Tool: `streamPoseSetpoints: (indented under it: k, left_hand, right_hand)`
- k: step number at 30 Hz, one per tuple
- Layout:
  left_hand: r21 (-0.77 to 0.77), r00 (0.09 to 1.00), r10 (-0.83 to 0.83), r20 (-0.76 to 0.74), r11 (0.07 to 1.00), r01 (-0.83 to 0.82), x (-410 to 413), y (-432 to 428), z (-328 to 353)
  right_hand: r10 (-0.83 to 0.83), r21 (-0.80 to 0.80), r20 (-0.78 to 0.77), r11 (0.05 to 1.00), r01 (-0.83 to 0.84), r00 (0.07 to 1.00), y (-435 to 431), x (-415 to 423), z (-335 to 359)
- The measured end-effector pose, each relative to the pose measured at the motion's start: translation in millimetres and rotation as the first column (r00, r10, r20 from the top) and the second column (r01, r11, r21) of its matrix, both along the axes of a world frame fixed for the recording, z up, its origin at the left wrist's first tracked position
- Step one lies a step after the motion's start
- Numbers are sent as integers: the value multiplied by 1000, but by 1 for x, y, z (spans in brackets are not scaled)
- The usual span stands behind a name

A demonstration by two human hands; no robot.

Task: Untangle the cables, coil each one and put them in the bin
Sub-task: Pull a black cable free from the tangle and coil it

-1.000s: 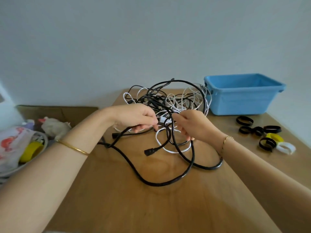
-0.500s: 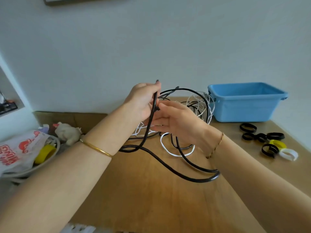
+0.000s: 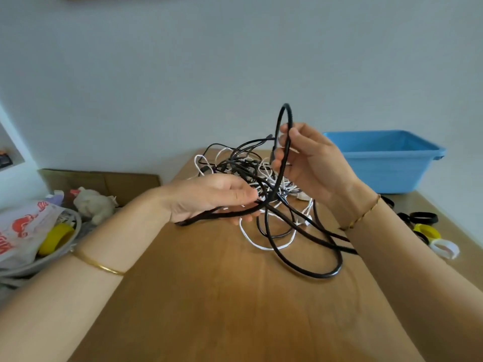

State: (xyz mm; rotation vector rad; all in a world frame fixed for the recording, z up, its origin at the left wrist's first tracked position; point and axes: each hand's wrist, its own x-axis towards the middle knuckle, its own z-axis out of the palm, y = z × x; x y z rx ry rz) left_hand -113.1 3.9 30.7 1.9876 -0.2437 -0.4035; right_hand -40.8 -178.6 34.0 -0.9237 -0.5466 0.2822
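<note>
A tangle of black and white cables (image 3: 243, 165) lies at the far middle of the wooden table (image 3: 209, 296). My right hand (image 3: 313, 163) holds a loop of thick black cable (image 3: 283, 142) raised above the tangle, thumb and fingers curled round it. My left hand (image 3: 211, 197), lower and to the left, grips the same black cable where it runs across the palm. A long black loop (image 3: 313, 273) hangs down onto the table in front. The blue bin (image 3: 384, 160) stands at the far right, open side up.
Black, yellow and white strap rings (image 3: 428, 233) lie on the table's right side near the bin. Left of the table stand a cardboard box (image 3: 99, 178) and a grey basket (image 3: 52, 246) with a plastic bag, yellow tape and a plush toy.
My left hand has dropped from up high to low at the left with the black cable. My right hand has risen and now holds a loop of it up.
</note>
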Motion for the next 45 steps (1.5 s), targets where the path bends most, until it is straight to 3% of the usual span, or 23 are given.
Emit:
streamPoseSetpoints:
  k: [3,7,10,14,16,18,22,24,26,28,30,32,34,36,38,39,40,42,43,45]
  left_hand:
    - [157,994,52,99,985,-67,10,-5,-3]
    - [-5,960,271,64,962,-272,28,2,3]
    - [-159,883,469,-29,870,-467,43,9,10]
    - [-379,765,598,-241,667,-641,60,12,21]
    - [-484,729,595,-340,554,-677,68,17,26]
    - [-573,691,589,-419,419,-704,72,19,28]
    - [-711,632,557,-539,101,-696,75,16,27]
    - [-739,605,528,-597,-66,-671,76,17,27]
    - [-741,574,500,-648,-243,-626,79,20,25]
    - [-748,554,506,-661,-381,-544,82,23,21]
    - [-737,532,512,-675,-496,-459,84,27,16]
    - [-715,496,517,-697,-557,-423,87,29,12]
    - [-718,449,565,-692,-479,-505,91,25,7]
    - [-725,431,657,-618,-265,-635,94,18,2]
    - [-613,437,814,-382,132,-779,97,14,0]
    - [-472,507,837,-209,368,-802,97,13,-1]
    - [-301,613,787,-68,569,-765,93,10,0]
    - [59,845,533,53,843,-535,77,3,9]
    - [214,931,364,19,908,-360,69,0,15]
    - [342,986,127,-108,936,-83,54,0,32]
  right_hand:
    - [-55,-19,34,998,56,998,-7,2,0]
    - [-81,-12,70,997,82,994,-21,-1,2]
    - [-65,-79,204,993,83,977,-27,-3,10]
    - [97,-369,524,921,123,846,-29,-12,11]
    - [235,-532,639,823,199,733,-30,-16,3]
    - [360,-655,655,708,263,665,-31,-17,-9]
    - [415,-681,729,523,513,544,-29,-15,-32]
    - [373,-671,738,483,562,562,-31,-13,-35]
    - [240,-691,689,503,519,684,-38,-10,-32]
    - [-14,-629,594,614,476,804,-46,-4,-28]
    - [-269,-431,482,756,493,834,-55,2,-22]
    - [-380,-194,329,869,456,864,-60,9,-17]
    - [-429,-18,221,896,443,876,-60,14,-6]
    - [-469,38,188,881,471,863,-57,18,10]
    - [-509,8,245,852,523,825,-52,21,30]
    - [-524,-22,288,833,553,801,-50,23,40]
    - [-533,-55,330,813,579,779,-48,25,50]
    - [-524,-129,414,776,617,745,-42,32,65]
    - [-499,-176,461,759,627,734,-38,35,71]
    - [-427,-281,525,730,623,736,-33,40,77]
